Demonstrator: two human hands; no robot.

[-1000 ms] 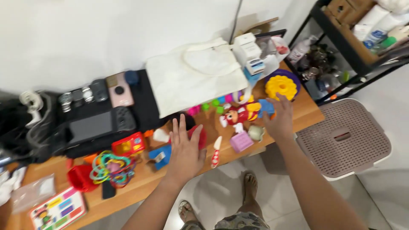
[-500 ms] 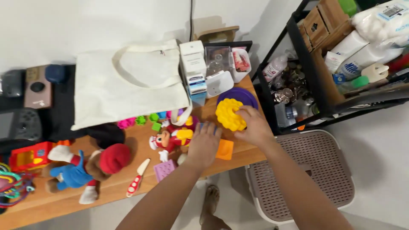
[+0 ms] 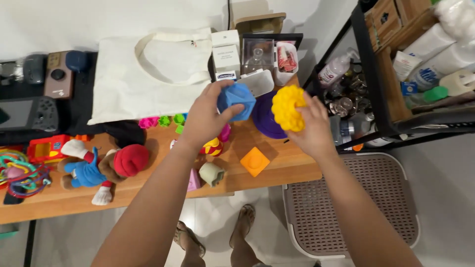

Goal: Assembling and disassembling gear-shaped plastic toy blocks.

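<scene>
Blue block [image 3: 236, 101]: soft cube, being held up above the bench's far right part, fingers of left hand [image 3: 205, 118] wrapping its near faces
Yellow ring [image 3: 288, 107]: knobbly toy, being gripped by right hand [image 3: 310, 129], fingers curling round it, just beside the block
Purple plate [image 3: 263, 117]: lying under both, near the bench's right edge
Orange block [image 3: 255, 161]: sitting at the front right corner of the bench [image 3: 59, 200]
Plush doll [image 3: 101, 168]: lying toward the front left
Step in hand: both toys being lifted together, judged as sorting; next move is calling for a steady grip and a free spot
</scene>
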